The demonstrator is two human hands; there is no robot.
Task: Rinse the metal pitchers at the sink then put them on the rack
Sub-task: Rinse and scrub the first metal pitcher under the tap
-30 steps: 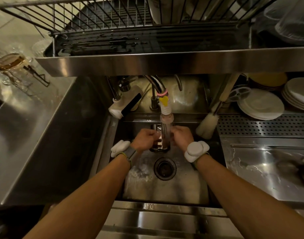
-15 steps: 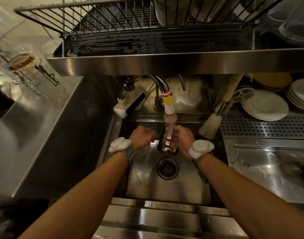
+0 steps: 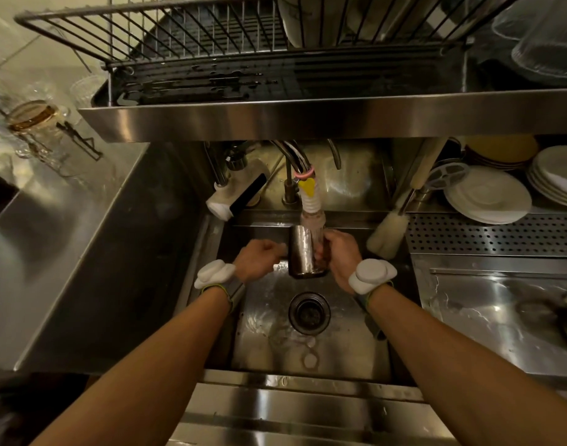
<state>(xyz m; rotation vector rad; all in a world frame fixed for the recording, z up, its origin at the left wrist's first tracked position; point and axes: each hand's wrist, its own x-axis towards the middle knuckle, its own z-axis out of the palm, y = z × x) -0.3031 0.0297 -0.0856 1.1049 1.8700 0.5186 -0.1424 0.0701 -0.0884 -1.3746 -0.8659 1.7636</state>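
Centrally in sink (image 3: 346,349), pitcher (image 3: 303,252) under faucet (image 3: 311,204)

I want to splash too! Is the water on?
On. A pale stream falls from the tap onto the pitcher, and water ripples over the sink floor.

Sink (image 3: 340,358): centre; desk (image 3: 50,252) to its left, drainboard (image 3: 488,236) to its right; drain (image 3: 309,313) in its floor.
Pitcher (image 3: 303,252): over the sink, under the tap hose (image 3: 311,204), behind the drain; left hand (image 3: 259,260) grips its left side, right hand (image 3: 341,252) its right.
Rack (image 3: 211,37): on the shelf (image 3: 308,120) above the tap hose.
Plates (image 3: 488,194): stacked behind the drainboard; brush (image 3: 388,233) to their left.
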